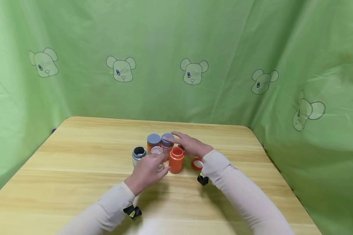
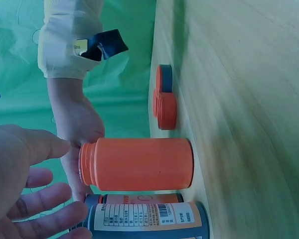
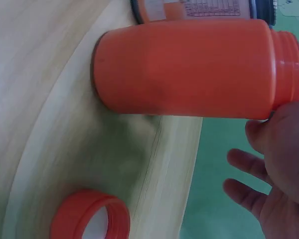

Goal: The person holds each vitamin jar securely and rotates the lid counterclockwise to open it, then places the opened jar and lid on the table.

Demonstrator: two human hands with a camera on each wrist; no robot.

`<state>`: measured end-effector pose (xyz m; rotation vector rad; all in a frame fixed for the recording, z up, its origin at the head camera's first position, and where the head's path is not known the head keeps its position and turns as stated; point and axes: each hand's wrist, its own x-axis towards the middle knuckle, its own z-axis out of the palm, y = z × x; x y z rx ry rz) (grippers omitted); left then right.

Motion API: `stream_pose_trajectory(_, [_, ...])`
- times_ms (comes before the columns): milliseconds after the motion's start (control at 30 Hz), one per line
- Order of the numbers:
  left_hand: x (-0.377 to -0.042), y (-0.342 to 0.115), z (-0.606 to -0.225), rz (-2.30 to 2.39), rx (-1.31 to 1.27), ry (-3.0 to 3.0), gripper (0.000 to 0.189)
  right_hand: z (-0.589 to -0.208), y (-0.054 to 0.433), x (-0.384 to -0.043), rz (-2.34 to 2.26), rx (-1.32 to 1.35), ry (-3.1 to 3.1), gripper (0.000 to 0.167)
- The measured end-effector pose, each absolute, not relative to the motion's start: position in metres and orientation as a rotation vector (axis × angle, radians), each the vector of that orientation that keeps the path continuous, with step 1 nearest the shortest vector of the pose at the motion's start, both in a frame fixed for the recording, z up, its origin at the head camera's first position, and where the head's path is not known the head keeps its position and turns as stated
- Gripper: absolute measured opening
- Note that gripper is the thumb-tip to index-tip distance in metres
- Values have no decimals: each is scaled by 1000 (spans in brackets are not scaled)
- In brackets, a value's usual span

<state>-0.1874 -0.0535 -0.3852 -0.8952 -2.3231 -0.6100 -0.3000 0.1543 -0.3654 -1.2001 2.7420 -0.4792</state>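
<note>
In the middle of the pale wooden desk (image 1: pixel 76 153), a small cluster of jars stands upright, and a person's two hands reach in over it from the near side. The orange jar (image 1: pixel 176 160) is at the front right of the group, uncapped, its round mouth showing.

The left hand (image 1: pixel 149 169) is just to the left of it, fingers loosely spread, thumb pointing toward the rim; from where I stand it pinches nothing. It partly hides a jar with a brick-patterned top (image 1: pixel 157 149), and just left of it a grey-necked jar (image 1: pixel 139 153) stands open, dark inside.

The right hand (image 1: pixel 192 144) comes in from the other side with its fingers apart and stretched out. One finger reaches across the right grey-lidded jar (image 1: pixel 167 139), while the thumb is at the neck of the orange jar; I can't tell how firmly either touches. Beside that, at the back, is the left grey-lidded jar (image 1: pixel 154 140), orange below its lid.

Near the right wrist, an orange cap (image 1: pixel 197 164) rests on the desk, its white inside showing. Behind everything hangs a green curtain (image 1: pixel 159 98) printed with bear heads
</note>
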Motion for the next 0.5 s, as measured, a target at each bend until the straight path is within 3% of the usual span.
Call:
stream_pose_trajectory(67, [-187, -54, -385, -615, -898, -2304, 29, -365, 152, -301, -486, -1241, 2726, 78])
stream_pose_trajectory(300, [-188, -51, -384, -613, -905, -2247, 24, -366, 146, -309, -547, -1416, 2802, 42])
stream_pose_trajectory(500, [-187, -49, -386, -609, -901, -2259, 23, -372, 142, -311, -654, -1278, 2864, 33])
